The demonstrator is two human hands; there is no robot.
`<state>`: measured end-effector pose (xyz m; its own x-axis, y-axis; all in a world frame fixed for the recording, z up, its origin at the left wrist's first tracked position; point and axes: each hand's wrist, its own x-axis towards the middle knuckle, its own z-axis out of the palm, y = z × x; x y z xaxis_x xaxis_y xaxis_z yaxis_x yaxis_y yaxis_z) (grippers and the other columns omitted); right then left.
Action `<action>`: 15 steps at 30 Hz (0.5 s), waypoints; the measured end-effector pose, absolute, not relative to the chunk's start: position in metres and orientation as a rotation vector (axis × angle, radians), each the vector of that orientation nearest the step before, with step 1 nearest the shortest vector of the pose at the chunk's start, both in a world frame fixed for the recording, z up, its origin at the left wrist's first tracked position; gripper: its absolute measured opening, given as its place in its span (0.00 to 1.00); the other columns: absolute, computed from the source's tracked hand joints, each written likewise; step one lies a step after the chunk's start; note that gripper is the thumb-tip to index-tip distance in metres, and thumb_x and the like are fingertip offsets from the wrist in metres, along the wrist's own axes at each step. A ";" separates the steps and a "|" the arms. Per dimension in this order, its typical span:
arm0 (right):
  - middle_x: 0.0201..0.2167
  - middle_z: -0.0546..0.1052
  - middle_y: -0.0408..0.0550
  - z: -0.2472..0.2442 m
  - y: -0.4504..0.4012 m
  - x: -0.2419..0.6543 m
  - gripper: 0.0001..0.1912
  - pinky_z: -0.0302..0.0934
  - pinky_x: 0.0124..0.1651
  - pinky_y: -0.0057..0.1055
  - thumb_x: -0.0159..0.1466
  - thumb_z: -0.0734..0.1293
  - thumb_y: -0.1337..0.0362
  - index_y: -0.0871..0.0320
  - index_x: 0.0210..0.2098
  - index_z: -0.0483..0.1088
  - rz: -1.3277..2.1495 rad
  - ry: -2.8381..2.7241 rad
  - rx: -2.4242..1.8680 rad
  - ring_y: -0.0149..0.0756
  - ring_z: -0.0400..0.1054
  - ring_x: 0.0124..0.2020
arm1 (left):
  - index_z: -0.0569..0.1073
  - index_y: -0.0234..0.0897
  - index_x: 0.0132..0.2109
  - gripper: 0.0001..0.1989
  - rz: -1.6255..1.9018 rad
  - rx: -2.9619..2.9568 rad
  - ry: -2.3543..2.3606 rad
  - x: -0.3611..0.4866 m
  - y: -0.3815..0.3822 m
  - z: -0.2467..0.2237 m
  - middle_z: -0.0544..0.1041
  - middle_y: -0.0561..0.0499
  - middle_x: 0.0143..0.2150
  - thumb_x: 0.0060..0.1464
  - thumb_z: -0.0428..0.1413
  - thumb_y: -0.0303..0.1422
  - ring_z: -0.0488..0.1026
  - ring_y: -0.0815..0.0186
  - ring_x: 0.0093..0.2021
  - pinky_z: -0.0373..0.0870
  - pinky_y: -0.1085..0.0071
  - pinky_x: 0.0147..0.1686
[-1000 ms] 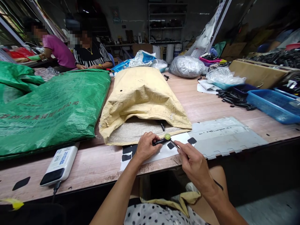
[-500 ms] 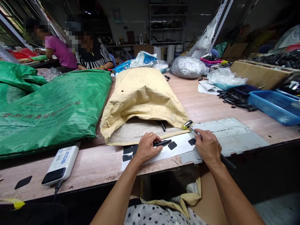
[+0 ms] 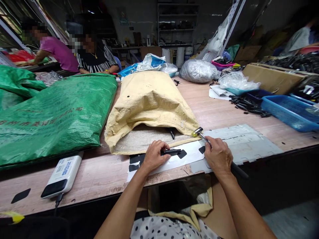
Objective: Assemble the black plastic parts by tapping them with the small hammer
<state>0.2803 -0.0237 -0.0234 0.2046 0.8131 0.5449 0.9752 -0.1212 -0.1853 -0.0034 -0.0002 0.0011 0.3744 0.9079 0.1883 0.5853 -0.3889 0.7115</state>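
The surface (image 3: 196,99) is wooden, in a dim room with metal shelves (image 3: 178,26). Left hand (image 3: 156,154) pinches a black pen (image 3: 171,151); right hand (image 3: 218,154) grips a hammer (image 3: 202,134).

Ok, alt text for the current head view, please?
A person's left hand holds a black pen-like piece over white paper on a bench; the right hand grips a small hammer. Beyond lies an open yellow sack, with a green sack to its left.
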 end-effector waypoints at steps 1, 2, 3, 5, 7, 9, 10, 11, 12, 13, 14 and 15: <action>0.36 0.75 0.50 -0.023 -0.024 0.280 0.15 0.48 0.39 0.36 0.67 0.64 0.65 0.55 0.52 0.76 -0.423 -1.655 -1.987 0.40 0.61 0.37 | 0.75 0.40 0.39 0.09 0.774 2.097 1.285 -0.003 0.000 0.001 0.75 0.52 0.38 0.49 0.62 0.27 0.69 0.60 0.42 0.64 0.65 0.44; 0.36 0.75 0.50 -0.023 -0.024 0.280 0.15 0.49 0.39 0.36 0.68 0.63 0.65 0.54 0.52 0.76 -0.418 -1.653 -1.988 0.40 0.61 0.38 | 0.75 0.39 0.39 0.08 0.765 2.100 1.283 -0.003 0.001 0.002 0.76 0.52 0.38 0.50 0.62 0.27 0.68 0.60 0.42 0.64 0.65 0.44; 0.37 0.75 0.50 -0.022 -0.024 0.279 0.15 0.49 0.39 0.35 0.68 0.63 0.65 0.54 0.52 0.76 -0.410 -1.650 -1.989 0.40 0.61 0.38 | 0.75 0.40 0.39 0.07 0.757 2.104 1.277 -0.003 0.000 0.004 0.76 0.51 0.38 0.51 0.62 0.29 0.68 0.59 0.43 0.63 0.65 0.45; 0.37 0.75 0.50 -0.021 -0.024 0.278 0.15 0.49 0.40 0.35 0.68 0.64 0.66 0.54 0.52 0.76 -0.397 -1.646 -1.990 0.40 0.62 0.38 | 0.76 0.40 0.40 0.06 0.748 2.107 1.246 -0.003 -0.007 0.012 0.77 0.51 0.40 0.55 0.61 0.33 0.68 0.59 0.44 0.62 0.64 0.46; 0.38 0.75 0.50 -0.020 -0.025 0.278 0.15 0.50 0.40 0.35 0.68 0.64 0.66 0.54 0.52 0.76 -0.393 -1.648 -1.991 0.40 0.62 0.38 | 0.76 0.40 0.41 0.06 0.731 2.077 1.181 -0.001 -0.022 0.024 0.77 0.51 0.41 0.60 0.58 0.36 0.69 0.60 0.44 0.62 0.65 0.46; 0.38 0.75 0.50 -0.019 -0.025 0.277 0.15 0.49 0.40 0.35 0.68 0.64 0.66 0.55 0.52 0.75 -0.398 -1.652 -1.994 0.40 0.62 0.39 | 0.77 0.41 0.42 0.09 0.630 1.996 1.067 0.001 -0.046 0.038 0.77 0.52 0.38 0.63 0.55 0.39 0.70 0.63 0.39 0.63 0.68 0.40; 0.38 0.75 0.50 -0.019 -0.025 0.277 0.15 0.49 0.40 0.35 0.68 0.64 0.66 0.55 0.52 0.75 -0.401 -1.654 -1.994 0.40 0.62 0.39 | 0.77 0.42 0.42 0.09 0.545 1.948 0.998 0.003 -0.059 0.042 0.77 0.53 0.36 0.64 0.55 0.40 0.70 0.65 0.36 0.62 0.70 0.37; 0.38 0.75 0.50 -0.019 -0.025 0.277 0.15 0.49 0.40 0.35 0.68 0.64 0.66 0.55 0.52 0.75 -0.406 -1.654 -1.995 0.40 0.62 0.39 | 0.78 0.42 0.42 0.09 0.449 1.905 0.934 0.004 -0.072 0.044 0.77 0.54 0.34 0.63 0.56 0.40 0.69 0.66 0.33 0.62 0.71 0.34; 0.38 0.75 0.50 -0.019 -0.025 0.277 0.15 0.49 0.40 0.35 0.68 0.64 0.65 0.55 0.52 0.75 -0.412 -1.653 -1.995 0.40 0.62 0.39 | 0.78 0.44 0.43 0.08 0.356 1.877 0.892 0.006 -0.084 0.043 0.77 0.55 0.32 0.62 0.57 0.40 0.70 0.67 0.31 0.61 0.71 0.31; 0.38 0.75 0.50 -0.020 -0.025 0.277 0.15 0.49 0.40 0.36 0.68 0.64 0.65 0.54 0.52 0.75 -0.416 -1.652 -1.995 0.41 0.62 0.39 | 0.79 0.45 0.43 0.08 0.275 1.869 0.885 0.009 -0.095 0.038 0.77 0.56 0.32 0.59 0.59 0.39 0.70 0.66 0.31 0.61 0.72 0.31; 0.38 0.75 0.50 -0.020 -0.025 0.277 0.15 0.49 0.40 0.36 0.68 0.63 0.65 0.54 0.52 0.75 -0.419 -1.650 -1.994 0.41 0.62 0.39 | 0.79 0.46 0.43 0.08 0.208 1.877 0.919 0.011 -0.103 0.029 0.78 0.56 0.32 0.57 0.61 0.39 0.72 0.65 0.32 0.62 0.71 0.31; 0.38 0.75 0.50 -0.020 -0.025 0.277 0.15 0.49 0.40 0.36 0.68 0.63 0.65 0.54 0.52 0.75 -0.420 -1.648 -1.993 0.41 0.62 0.39 | 0.79 0.46 0.44 0.09 0.148 1.889 0.988 0.013 -0.110 0.017 0.79 0.55 0.33 0.55 0.61 0.38 0.74 0.63 0.34 0.64 0.70 0.33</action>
